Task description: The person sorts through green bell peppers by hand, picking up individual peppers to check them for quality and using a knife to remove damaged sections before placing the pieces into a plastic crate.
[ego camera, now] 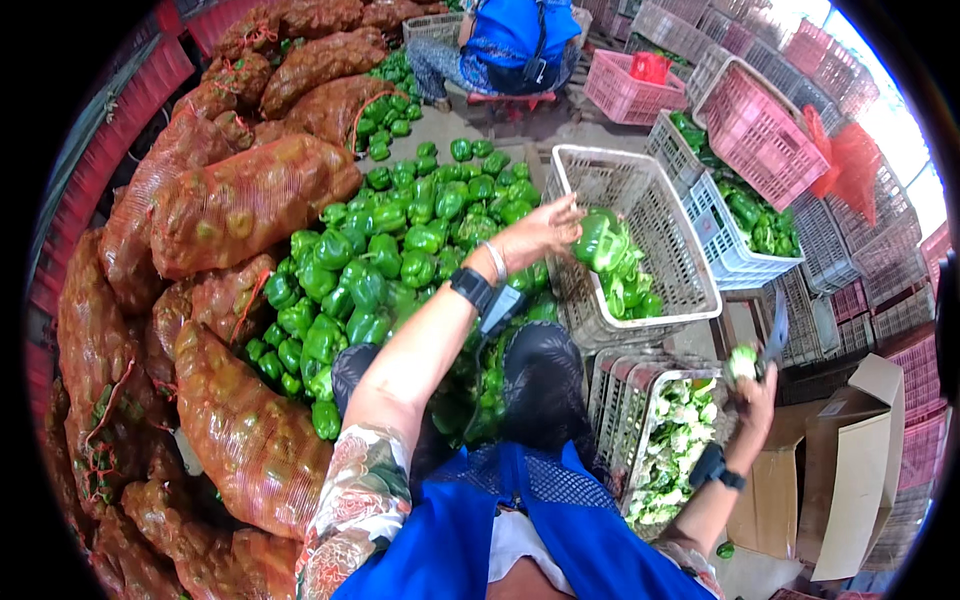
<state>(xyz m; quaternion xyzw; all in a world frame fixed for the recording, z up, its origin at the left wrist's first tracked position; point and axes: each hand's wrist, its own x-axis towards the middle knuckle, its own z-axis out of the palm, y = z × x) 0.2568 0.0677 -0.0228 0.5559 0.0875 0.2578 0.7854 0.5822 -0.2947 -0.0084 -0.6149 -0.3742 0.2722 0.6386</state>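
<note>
My left hand [544, 231] reaches over a white slatted crate [634, 156] with its fingers apart. A green bell pepper [598, 238], cut open, is just past its fingertips; whether they touch is unclear. Below it, cut green peppers [630, 292] lie in the crate's near end. My right hand [754, 397] grips a knife [778, 330], blade pointing up and away. A pale pepper core [742, 361] is also at its fingers. Under that hand, a second crate [619, 382] holds pale cores and scraps [679, 435]. Whole green bell peppers [367, 277] are heaped before me, left of the white crate.
Full red mesh sacks [247, 199] line the left side. Ahead, a person in blue [517, 45] sits on a low stool. Pink crates [761, 135] and a white-blue crate of peppers [750, 251] stand at right, before stacked crates. An open cardboard box [847, 465] is near my right arm.
</note>
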